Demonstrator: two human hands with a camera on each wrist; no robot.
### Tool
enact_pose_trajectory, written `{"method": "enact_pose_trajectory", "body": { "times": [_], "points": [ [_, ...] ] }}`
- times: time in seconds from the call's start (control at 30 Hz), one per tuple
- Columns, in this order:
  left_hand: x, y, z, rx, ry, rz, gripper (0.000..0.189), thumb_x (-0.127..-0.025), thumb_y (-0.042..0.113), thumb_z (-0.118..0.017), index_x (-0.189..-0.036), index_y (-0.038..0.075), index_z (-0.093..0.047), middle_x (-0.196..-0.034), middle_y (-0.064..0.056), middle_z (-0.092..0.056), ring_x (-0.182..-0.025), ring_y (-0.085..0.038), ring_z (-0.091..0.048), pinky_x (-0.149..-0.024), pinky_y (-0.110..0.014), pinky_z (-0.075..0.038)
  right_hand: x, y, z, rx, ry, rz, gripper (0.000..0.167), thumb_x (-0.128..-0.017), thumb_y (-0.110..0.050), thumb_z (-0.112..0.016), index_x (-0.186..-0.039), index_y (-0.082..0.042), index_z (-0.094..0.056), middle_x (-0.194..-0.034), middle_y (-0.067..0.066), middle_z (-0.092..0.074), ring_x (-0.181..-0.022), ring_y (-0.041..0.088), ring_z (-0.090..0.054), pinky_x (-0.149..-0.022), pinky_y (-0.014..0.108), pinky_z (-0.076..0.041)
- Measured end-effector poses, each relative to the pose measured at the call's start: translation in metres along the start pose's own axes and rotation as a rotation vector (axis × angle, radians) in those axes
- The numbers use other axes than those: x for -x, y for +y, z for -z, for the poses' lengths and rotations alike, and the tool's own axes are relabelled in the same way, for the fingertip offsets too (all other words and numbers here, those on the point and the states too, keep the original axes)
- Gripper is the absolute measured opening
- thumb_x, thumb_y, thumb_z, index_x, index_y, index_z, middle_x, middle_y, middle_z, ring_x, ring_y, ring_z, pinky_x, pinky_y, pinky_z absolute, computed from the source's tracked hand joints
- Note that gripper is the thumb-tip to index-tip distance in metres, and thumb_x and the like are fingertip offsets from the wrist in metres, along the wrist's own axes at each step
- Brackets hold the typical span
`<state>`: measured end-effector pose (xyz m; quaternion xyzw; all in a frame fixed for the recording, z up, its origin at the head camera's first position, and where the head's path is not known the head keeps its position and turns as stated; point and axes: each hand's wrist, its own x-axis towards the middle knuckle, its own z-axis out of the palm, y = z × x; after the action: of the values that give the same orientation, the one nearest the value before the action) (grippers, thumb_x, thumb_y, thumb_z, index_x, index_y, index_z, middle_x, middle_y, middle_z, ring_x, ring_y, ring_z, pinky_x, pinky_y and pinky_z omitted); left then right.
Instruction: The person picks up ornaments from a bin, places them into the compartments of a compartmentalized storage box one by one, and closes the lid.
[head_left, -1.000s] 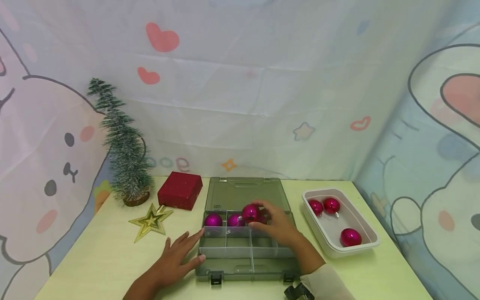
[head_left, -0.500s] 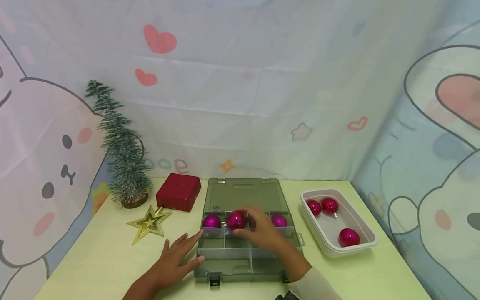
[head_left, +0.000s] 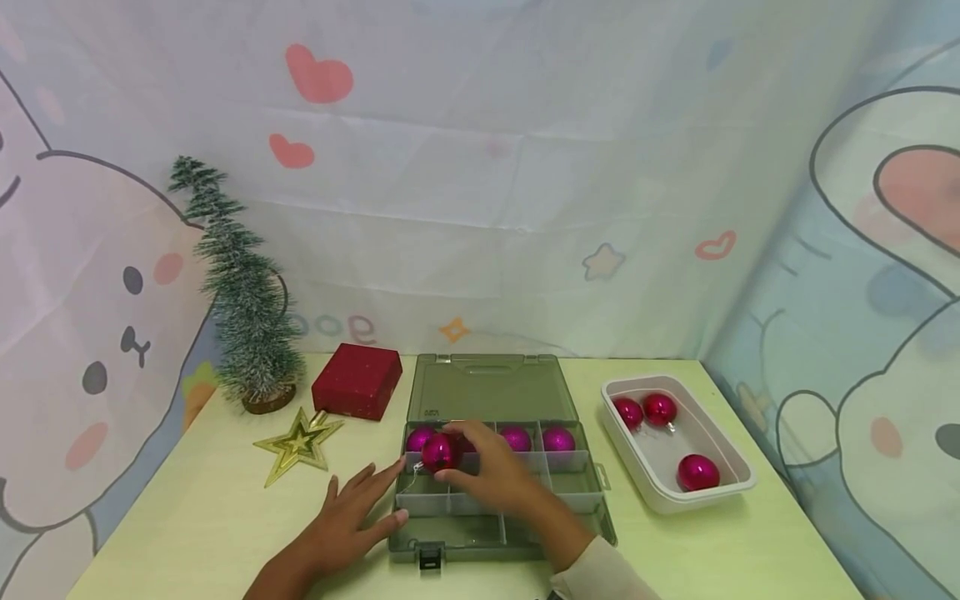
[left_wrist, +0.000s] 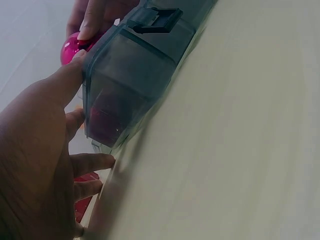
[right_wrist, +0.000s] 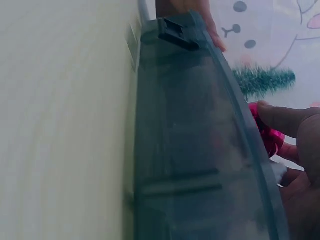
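My right hand [head_left: 498,477] holds a shiny magenta Christmas bauble [head_left: 439,453] with thumb and fingers, over the left end of the divided box. A silver cap and loop hang off the bauble's left side. The smoky green box [head_left: 480,553] lies with its lid [head_left: 495,387] folded back. Along its back row sit glittery purple baubles [head_left: 515,439], partly hidden on the left by the hand. My left hand [head_left: 341,521] touches the box's left side with fingers spread. In the right wrist view, the held bauble [right_wrist: 270,136] shows beyond the box rim.
To the right, a white tub [head_left: 660,454] contains three shiny magenta baubles [head_left: 699,473]. On the left stand a small frosted tree [head_left: 255,333] and a dark red box [head_left: 358,382]. A gold star [head_left: 300,446] lies in front of them.
My right hand has carried the shiny bauble leftward across the back row to the left end, uncovering glittery baubles on the right. My left hand has stayed at the box's side.
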<state>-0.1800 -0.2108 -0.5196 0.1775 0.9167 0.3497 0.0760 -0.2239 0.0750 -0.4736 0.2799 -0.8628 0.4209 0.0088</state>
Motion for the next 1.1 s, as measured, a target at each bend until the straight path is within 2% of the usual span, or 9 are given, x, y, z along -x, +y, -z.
{"method": "enact_pose_trajectory", "body": {
  "times": [0.17,0.5,0.77,1.1],
  "points": [
    [-0.001,-0.001,0.000,-0.002,-0.006,-0.006,0.074,-0.109,0.056,-0.059,-0.174,0.037,-0.030,-0.178,-0.007,-0.039,-0.168,-0.052,-0.020,-0.117,-0.093,0.008,0.001,0.001,-0.010,0.044,-0.011,-0.020,0.062,-0.097,-0.040,-0.084,-0.151,-0.019,-0.062,-0.151,0.003,-0.066,-0.142,0.028,-0.059,-0.118,0.064,-0.049],
    [-0.002,-0.001,0.000,-0.006,0.008,-0.025,0.074,-0.110,0.054,-0.059,-0.174,0.035,-0.029,-0.176,-0.009,-0.041,-0.167,-0.053,-0.022,-0.116,-0.094,0.006,0.004,0.000,-0.020,0.144,-0.015,0.033,0.064,-0.097,-0.039,-0.083,-0.153,-0.019,-0.061,-0.148,0.002,-0.067,-0.144,0.027,-0.054,-0.123,0.071,-0.038],
    [0.000,0.003,0.001,0.001,0.005,-0.013,0.074,-0.109,0.055,-0.059,-0.174,0.034,-0.030,-0.176,-0.010,-0.042,-0.167,-0.053,-0.021,-0.116,-0.093,0.007,0.004,0.004,-0.026,0.213,0.002,0.043,0.061,-0.097,-0.040,-0.084,-0.151,-0.024,-0.063,-0.146,-0.004,-0.070,-0.147,0.027,-0.051,-0.121,0.068,-0.041],
    [-0.001,0.002,-0.001,-0.013,0.012,-0.005,0.075,-0.109,0.057,-0.059,-0.174,0.034,-0.031,-0.175,-0.009,-0.044,-0.167,-0.053,-0.022,-0.116,-0.094,0.006,0.004,0.001,-0.025,0.255,-0.010,0.031,0.057,-0.099,-0.042,-0.082,-0.149,-0.022,-0.066,-0.149,-0.003,-0.069,-0.148,0.027,-0.051,-0.122,0.066,-0.041]
  ]
}}
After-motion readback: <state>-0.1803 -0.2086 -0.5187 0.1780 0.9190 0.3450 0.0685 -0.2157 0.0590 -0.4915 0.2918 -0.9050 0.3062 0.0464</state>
